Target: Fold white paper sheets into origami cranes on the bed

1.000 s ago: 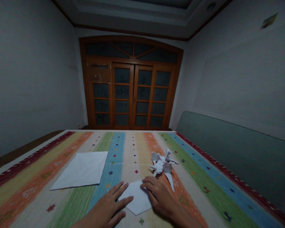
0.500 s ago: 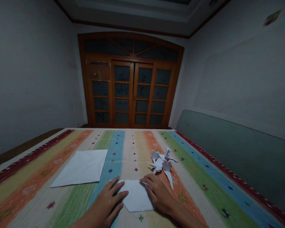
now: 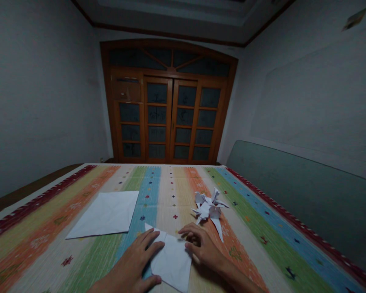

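Note:
A folded white paper [image 3: 171, 260] lies on the striped cloth [image 3: 256, 228] right in front of me. My left hand [image 3: 137, 260] rests flat on its left side, fingers stretched out. My right hand [image 3: 201, 248] touches the paper's right edge near the top corner with its fingers curled. Just beyond my right hand lie finished white origami figures [image 3: 210, 208].
A flat white paper sheet [image 3: 106, 213] lies to the left on the cloth. A green padded panel [image 3: 293, 191] runs along the right wall. A wooden glazed door [image 3: 169, 118] closes the far end of the room.
The folded paper has turned under my hands; one corner now points away from me to the left. Both hands shifted slightly with it.

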The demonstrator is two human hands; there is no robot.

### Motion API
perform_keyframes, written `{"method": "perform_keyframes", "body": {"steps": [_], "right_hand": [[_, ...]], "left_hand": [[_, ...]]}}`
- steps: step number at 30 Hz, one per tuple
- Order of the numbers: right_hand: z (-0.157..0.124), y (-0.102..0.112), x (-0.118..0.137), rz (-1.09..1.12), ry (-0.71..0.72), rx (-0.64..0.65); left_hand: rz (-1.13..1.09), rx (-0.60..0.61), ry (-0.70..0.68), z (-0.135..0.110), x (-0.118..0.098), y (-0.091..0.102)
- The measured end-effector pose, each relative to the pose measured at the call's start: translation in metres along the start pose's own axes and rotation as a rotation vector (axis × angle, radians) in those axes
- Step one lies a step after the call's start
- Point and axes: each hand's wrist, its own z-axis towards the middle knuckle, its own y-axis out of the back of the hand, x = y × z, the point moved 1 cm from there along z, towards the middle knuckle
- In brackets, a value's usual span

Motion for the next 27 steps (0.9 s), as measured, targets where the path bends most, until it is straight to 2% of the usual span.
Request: {"method": "perform_keyframes", "body": {"steps": [6, 11, 16, 19, 22, 24, 27], "right_hand": [[0.002, -0.007, -0.006, 0.254, -0.045, -0.08], [-0.001, -0.01, -0.001, 0.323, -0.189, -0.153], [-0.005, -0.013, 0.01, 0.418, -0.302, -0.182], [-0.006, -0.015, 0.015, 0.525, -0.321, -0.19], [-0.008, -0.016, 0.019, 0.638, -0.29, -0.149], [-0.01, -0.016, 0.02, 0.707, -0.25, -0.104], [-0.012, -0.016, 0.021, 0.709, -0.198, -0.075]], "left_hand": [[0.022, 0.028, 0.007, 0.003, 0.0, 0.001], [0.015, 0.015, -0.037, 0.002, -0.002, 0.004], [0.045, 0.0, -0.036, 0.003, -0.001, -0.002], [0.076, -0.073, -0.082, 0.005, 0.001, -0.001], [0.011, -0.172, -0.114, 0.008, 0.0, 0.01], [-0.061, -0.276, -0.109, 0.009, -0.002, 0.021], [-0.129, -0.405, -0.025, 0.01, -0.005, 0.033]]}}
